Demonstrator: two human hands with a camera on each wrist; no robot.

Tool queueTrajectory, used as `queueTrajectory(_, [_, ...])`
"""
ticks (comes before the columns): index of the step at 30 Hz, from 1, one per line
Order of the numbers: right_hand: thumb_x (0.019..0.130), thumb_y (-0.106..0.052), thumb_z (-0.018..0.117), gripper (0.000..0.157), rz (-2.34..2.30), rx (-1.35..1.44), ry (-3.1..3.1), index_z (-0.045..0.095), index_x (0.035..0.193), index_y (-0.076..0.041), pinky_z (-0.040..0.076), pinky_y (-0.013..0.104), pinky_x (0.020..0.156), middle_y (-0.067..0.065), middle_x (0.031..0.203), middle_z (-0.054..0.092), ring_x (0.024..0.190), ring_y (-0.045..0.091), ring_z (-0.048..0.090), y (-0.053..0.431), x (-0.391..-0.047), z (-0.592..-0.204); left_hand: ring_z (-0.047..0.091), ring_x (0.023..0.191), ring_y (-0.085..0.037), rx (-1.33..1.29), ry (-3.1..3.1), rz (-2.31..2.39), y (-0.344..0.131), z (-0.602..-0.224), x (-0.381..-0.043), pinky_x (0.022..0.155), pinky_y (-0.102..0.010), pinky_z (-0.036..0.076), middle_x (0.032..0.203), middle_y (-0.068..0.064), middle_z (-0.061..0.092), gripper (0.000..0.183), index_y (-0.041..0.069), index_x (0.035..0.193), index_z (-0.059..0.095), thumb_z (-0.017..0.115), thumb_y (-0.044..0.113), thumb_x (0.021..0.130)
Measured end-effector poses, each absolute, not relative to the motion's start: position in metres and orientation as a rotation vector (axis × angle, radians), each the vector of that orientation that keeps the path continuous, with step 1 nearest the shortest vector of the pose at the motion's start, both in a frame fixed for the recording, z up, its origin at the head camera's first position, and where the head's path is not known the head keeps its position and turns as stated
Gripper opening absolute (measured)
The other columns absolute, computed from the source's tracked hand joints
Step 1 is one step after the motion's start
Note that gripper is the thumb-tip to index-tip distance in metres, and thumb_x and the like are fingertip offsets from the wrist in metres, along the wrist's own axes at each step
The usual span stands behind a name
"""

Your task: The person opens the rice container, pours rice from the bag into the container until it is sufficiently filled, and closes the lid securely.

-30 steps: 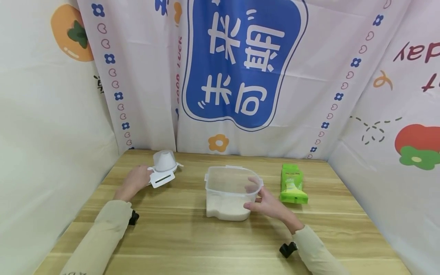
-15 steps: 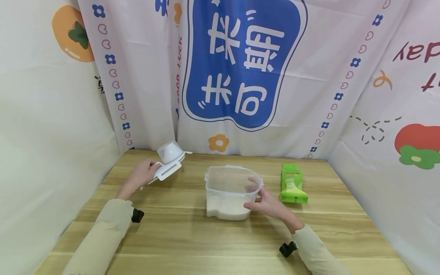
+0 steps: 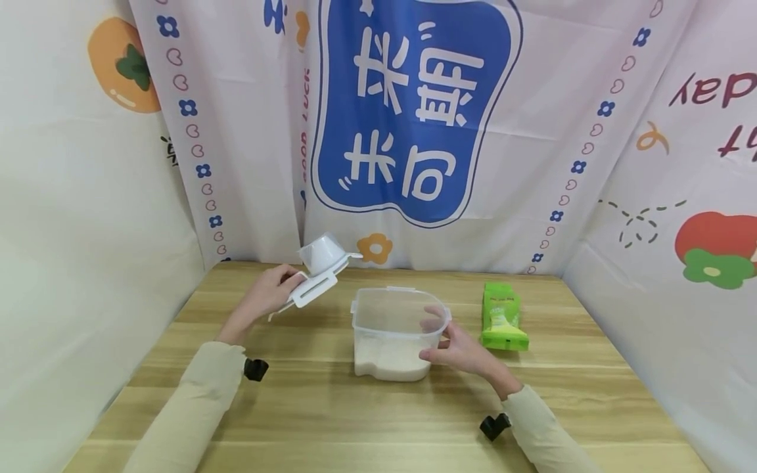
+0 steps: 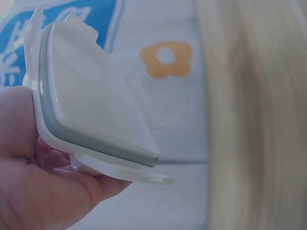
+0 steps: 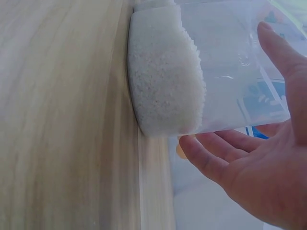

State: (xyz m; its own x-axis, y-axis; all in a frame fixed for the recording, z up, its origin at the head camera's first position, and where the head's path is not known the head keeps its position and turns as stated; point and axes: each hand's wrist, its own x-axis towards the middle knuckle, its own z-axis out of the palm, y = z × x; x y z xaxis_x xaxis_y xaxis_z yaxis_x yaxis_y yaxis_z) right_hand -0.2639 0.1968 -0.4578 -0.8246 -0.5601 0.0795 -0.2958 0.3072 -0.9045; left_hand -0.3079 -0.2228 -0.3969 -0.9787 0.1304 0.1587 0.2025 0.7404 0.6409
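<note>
My left hand (image 3: 267,293) grips the white lid (image 3: 315,289) of a storage box by its near edge, raised and tilted above the table's left side. A measuring cup (image 3: 322,254) sits bottom-up on top of the lid. In the left wrist view, the lid's underside shows a grey seal (image 4: 48,103) and flip clasps at its edges. The clear plastic box (image 3: 399,314) stands upright mid-table without its lid, with white rice (image 5: 165,72) in its lower part. My right hand (image 3: 464,358) holds the box's right side, thumb in front and fingers behind.
A green packet (image 3: 503,315) lies on the wooden table (image 3: 355,430) to the right of the box. Printed white curtains (image 3: 254,131) hang behind the table and along both sides.
My left hand has lifted the lid with its cup off the table's left side, moving right toward the box and tilting it more. The right hand and the box have stayed put.
</note>
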Motion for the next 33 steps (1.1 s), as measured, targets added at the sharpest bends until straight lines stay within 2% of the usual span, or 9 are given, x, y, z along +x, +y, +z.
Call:
queueTrajectory(6, [0.086,-0.02,0.076,0.086,-1.5,-0.782,2.338,0.021,0.152,-0.017,0.057,0.033,0.091,0.028,0.147,0.04,0.126,0.043,0.053,0.196,-0.265,-0.457,0.061,0.089,-0.024,-0.335,-2.811,-1.048,-0.207,-0.377,-0.298,0.073,-0.029,0.047,0.106,-0.013,0.068,0.038,0.008,0.12,0.062,0.047,0.038,0.103])
queueTrajectory(12, [0.087,-0.02,0.076,0.085,-1.489,-0.809,2.328,0.021,0.152,-0.015,0.056,0.032,0.094,0.027,0.147,0.041,0.129,0.042,0.05,0.193,-0.266,-0.455,0.062,0.089,-0.024,-0.367,-2.796,-1.091,-0.198,-0.364,-0.287,0.073,-0.029,0.048,0.107,-0.012,0.068,0.038,0.008,0.122,0.061,0.048,0.037,0.103])
queueTrajectory(19, [0.084,-0.016,0.078,0.086,-1.536,-0.784,2.304,0.023,0.151,-0.014,0.058,0.032,0.088,0.031,0.145,0.041,0.12,0.045,0.056,0.196,-0.261,-0.459,0.062,0.089,-0.022,-0.478,-2.747,-1.066,-0.179,-0.357,-0.281,0.075,-0.031,0.049,0.106,-0.012,0.069,0.033,0.006,0.119,0.062,0.05,0.032,0.102])
queueTrajectory(26, [0.084,-0.017,0.078,0.085,-1.522,-0.785,2.329,0.025,0.15,-0.011,0.056,0.028,0.09,0.031,0.143,0.043,0.124,0.044,0.053,0.197,-0.26,-0.463,0.061,0.09,-0.021,-0.586,-2.712,-1.059,-0.153,-0.35,-0.273,0.079,-0.035,0.05,0.105,-0.008,0.069,0.026,0.008,0.114,0.065,0.055,0.027,0.1])
queueTrajectory(33, [0.083,-0.02,0.078,0.084,-1.493,-0.779,2.377,0.026,0.15,-0.013,0.055,0.036,0.094,0.027,0.143,0.047,0.126,0.041,0.053,0.197,-0.265,-0.456,0.06,0.088,-0.019,-0.65,-2.701,-1.026,-0.126,-0.337,-0.266,0.079,-0.033,0.051,0.103,-0.005,0.069,0.022,0.01,0.112,0.065,0.058,0.026,0.099])
